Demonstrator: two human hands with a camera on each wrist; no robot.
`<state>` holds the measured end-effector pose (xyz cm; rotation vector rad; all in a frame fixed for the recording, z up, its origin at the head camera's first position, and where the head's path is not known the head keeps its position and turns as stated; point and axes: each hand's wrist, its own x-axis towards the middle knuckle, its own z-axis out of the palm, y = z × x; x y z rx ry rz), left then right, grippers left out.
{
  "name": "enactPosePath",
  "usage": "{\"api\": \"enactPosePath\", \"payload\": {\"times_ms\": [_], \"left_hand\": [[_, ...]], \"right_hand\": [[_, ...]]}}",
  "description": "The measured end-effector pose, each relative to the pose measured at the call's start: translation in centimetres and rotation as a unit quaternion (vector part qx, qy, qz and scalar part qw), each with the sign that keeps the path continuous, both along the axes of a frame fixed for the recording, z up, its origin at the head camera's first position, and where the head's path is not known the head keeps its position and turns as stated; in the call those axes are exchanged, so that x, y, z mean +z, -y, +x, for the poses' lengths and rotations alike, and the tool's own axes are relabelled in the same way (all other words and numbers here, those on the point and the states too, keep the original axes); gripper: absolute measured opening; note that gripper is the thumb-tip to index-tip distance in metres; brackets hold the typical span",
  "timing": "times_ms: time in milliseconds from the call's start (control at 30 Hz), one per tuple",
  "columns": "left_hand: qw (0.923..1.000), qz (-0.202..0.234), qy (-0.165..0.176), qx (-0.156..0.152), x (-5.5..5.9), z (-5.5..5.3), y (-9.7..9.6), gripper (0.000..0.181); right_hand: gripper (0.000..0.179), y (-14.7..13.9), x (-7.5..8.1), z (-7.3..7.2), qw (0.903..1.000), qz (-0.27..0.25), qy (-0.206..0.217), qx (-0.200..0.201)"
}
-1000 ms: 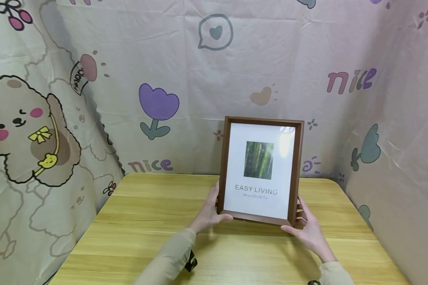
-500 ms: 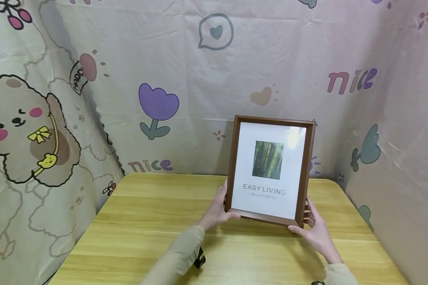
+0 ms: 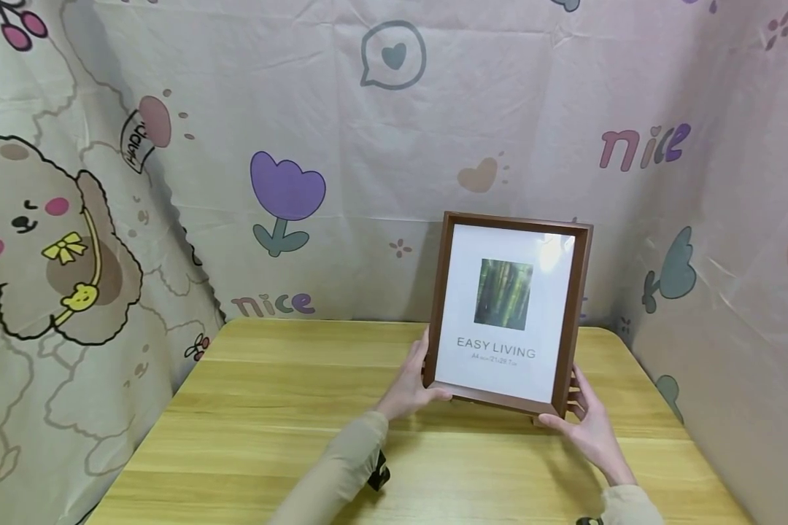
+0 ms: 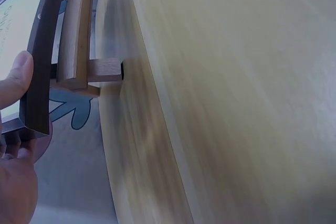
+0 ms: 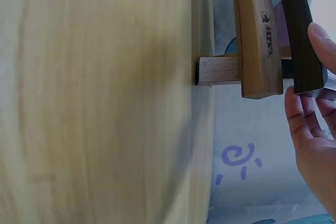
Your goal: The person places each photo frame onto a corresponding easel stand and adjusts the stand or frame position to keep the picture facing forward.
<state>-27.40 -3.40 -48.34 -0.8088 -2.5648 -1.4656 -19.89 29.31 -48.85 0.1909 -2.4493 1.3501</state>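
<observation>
The brown picture frame [image 3: 508, 315] is held slightly tilted, a gap showing between it and the ledge [image 5: 260, 51] of a wooden easel [image 5: 219, 70] stood on the counter [image 3: 269, 394]. Its lower corners are gripped by the left hand [image 3: 410, 386] and right hand [image 3: 589, 432]. If lowered unevenly, it might be caught on the ledge and dropped.

Pale printed cloth [image 3: 394, 146] hangs on three sides of a light wood-grain table [image 3: 269, 379]
</observation>
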Motion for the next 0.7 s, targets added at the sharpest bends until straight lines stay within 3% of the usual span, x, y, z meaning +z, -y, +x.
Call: {"api": "enactPosePath", "payload": {"times_ms": [500,700], "left_hand": [[0.9997,0.008,0.016,-0.017,-0.2,-1.0,-1.3,0.126],[0.9995,0.018,0.0,-0.027,-0.4,-1.4,-1.6,0.127]], "right_hand": [[0.115,-0.8,-0.3,0.0,0.9998,-0.021,-0.002,-0.001],[0.113,-1.0,-0.6,-0.2,0.9999,-0.011,-0.001,-0.009]]}}
